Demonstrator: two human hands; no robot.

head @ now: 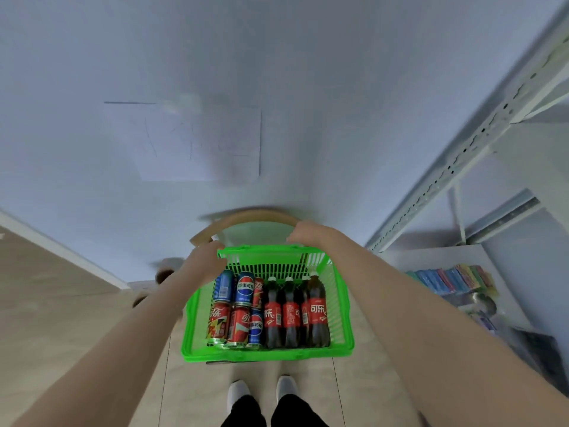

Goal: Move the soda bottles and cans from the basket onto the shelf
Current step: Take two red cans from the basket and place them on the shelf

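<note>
Grips the basket (268,354) at its far edge, straight ahead and above the floor. Cannot tell whether lifted clear or propped on something beneath. Curls the left hand (206,257) over the far-left corner of the rim. Curls the right hand (303,234) over the far rim toward the right corner, though blurred there.

Keeps the whole load inside, well apart from the shelf (462,155) on the right. Packs cans (237,315) into the left half in two rows of three, and bottles (291,315) into the right half, side by side and touching. Seems to lay all of them on their sides, long axes near to far. Points the bottle caps far and the bases near; turns the can ends near and far likewise.

By judgement, with a hold only at the far edge, could let the loaded near end drop and slide everything against the near wall. Could slip from the fingers under the weight. Could roll cans into bottles if rocked left to right, round and loose as they lie. Could knock the right wall on the shelf upright in swinging right, or catch the wooden arc (246,217) just past the far rim. Calls for a turn from lying to cap-up at the shelf; could topple neighbours if set down tilted.
</note>
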